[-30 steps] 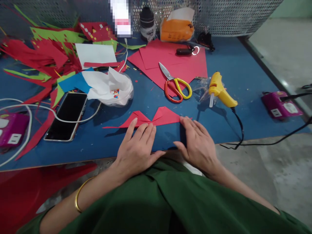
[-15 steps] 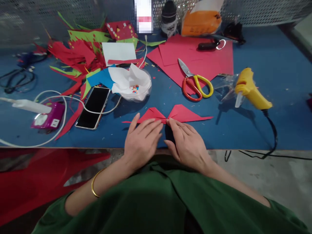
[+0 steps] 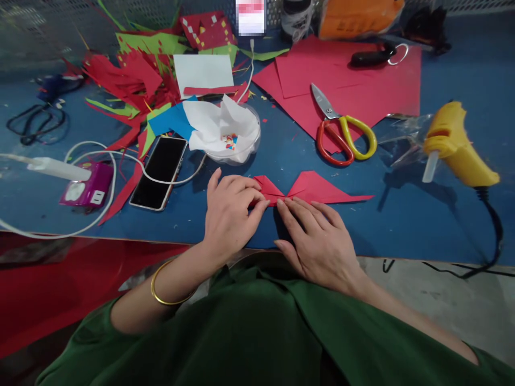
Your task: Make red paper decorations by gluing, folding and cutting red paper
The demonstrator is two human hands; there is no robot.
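Observation:
A folded red paper lies near the front edge of the blue table, its two peaked halves meeting at a notch in the middle. My left hand covers its left part and pinches the lower edge between thumb and bent fingers. Across the middle and right of that edge, my right hand lies with fingers stretched out, fingertips pressing the paper down. Beyond the paper are scissors with one red and one yellow handle, blades apart. A clear bowl lined with white paper holds small coloured bits.
Right of the scissors stands a yellow glue gun, its cord hanging over the table edge. Red sheets lie at the back. On the left are a phone, a purple plug adapter, white cables and red and green scraps.
My left hand has shifted from resting flat to pinching the paper's left part, covering more of it. My right fingers have spread along the edge. The camera view has shifted slightly.

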